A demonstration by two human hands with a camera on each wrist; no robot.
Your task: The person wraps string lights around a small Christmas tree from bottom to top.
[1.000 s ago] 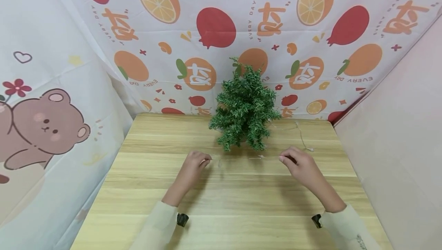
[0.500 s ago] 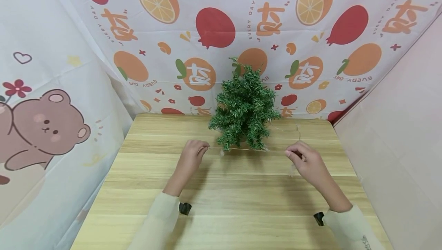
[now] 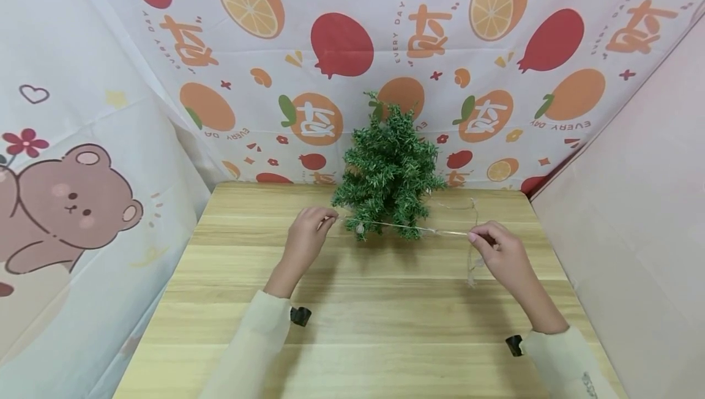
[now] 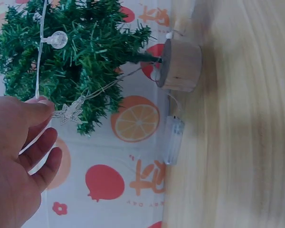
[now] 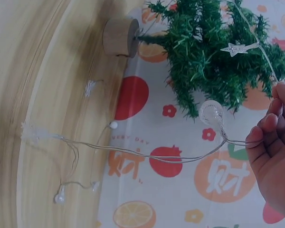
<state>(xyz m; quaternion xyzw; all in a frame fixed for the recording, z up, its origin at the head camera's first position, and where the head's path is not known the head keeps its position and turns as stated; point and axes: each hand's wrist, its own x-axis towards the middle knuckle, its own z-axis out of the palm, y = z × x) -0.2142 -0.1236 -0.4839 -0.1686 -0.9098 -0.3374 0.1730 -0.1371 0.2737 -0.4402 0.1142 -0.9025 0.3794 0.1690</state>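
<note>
A small green artificial tree [image 3: 388, 166] on a round wooden base [image 4: 184, 65] stands at the back of the table. In front of its lower branches a string of fairy lights [image 3: 404, 225] is stretched between both hands. My left hand [image 3: 308, 237] pinches the wire between thumb and forefinger at the tree's left. On the right, my right hand [image 3: 498, 252] pinches it too, with the loose length hanging below. Clear bulbs shaped as a ball [image 4: 58, 40] and a star [image 5: 235, 49] sit along the wire.
A clear battery box [image 4: 174, 140] lies on the wooden table [image 3: 352, 350] beside the tree base. More of the light string trails on the table at the tree's right. A fruit-print cloth [image 3: 341, 44] hangs right behind the tree.
Both hands have moved forward and up, bringing the wire from the table in front across the tree's lower branches. The right hand has also shifted rightward, and the wire now looks taut.
</note>
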